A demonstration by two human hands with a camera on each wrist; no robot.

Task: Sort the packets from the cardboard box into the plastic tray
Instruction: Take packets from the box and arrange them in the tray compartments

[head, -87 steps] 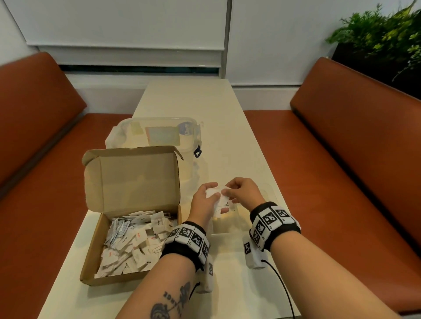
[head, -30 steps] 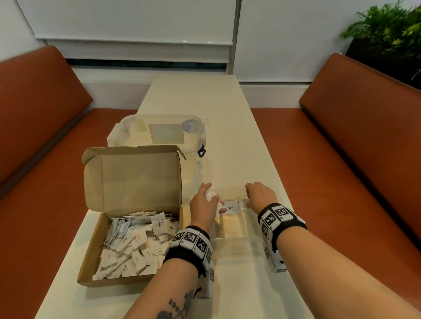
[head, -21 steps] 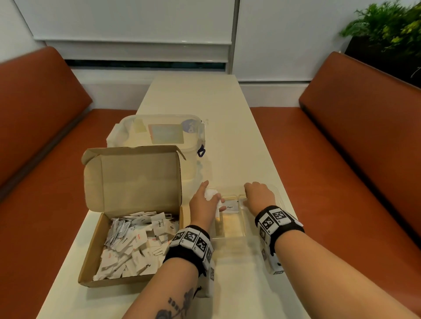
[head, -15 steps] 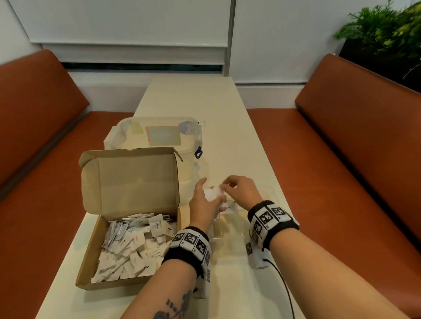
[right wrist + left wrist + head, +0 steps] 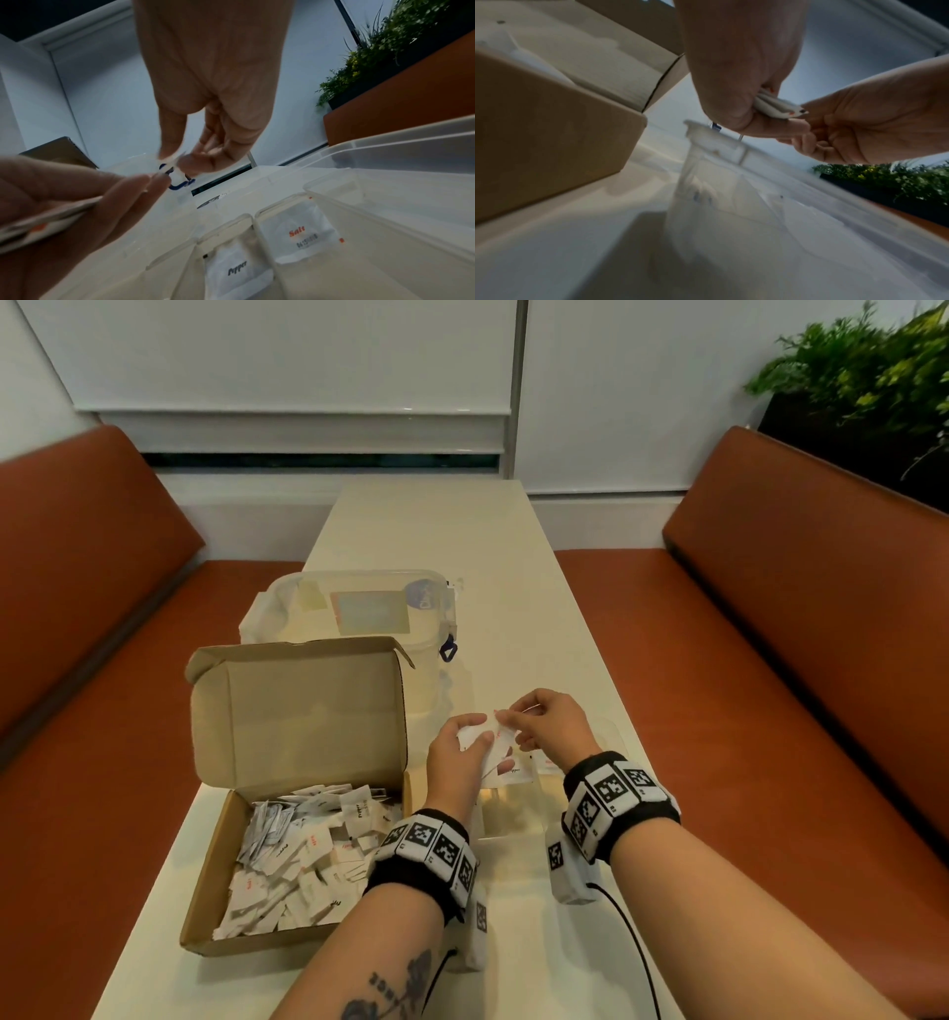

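An open cardboard box (image 5: 215, 860) at the table's left holds several white packets (image 5: 308, 855). Right of it stands the clear plastic tray (image 5: 513, 819), split into compartments. One compartment holds a Pepper packet (image 5: 239, 270) and the one beside it a Salt packet (image 5: 300, 233). Above the tray my left hand (image 5: 480, 737) grips a small stack of packets (image 5: 777, 107). My right hand (image 5: 513, 719) pinches the edge of one packet (image 5: 170, 162) of that stack between thumb and forefinger.
A clear lidded plastic container (image 5: 369, 613) stands behind the box's raised lid (image 5: 308, 706). Orange benches (image 5: 770, 660) run along both sides of the narrow table (image 5: 436, 531). A plant (image 5: 873, 377) is at the far right. A black cable (image 5: 631, 942) trails from my right wrist.
My right hand left the tray's far right side, came back to the stack in my left hand and now pinches a packet there. My left hand stayed above the tray.
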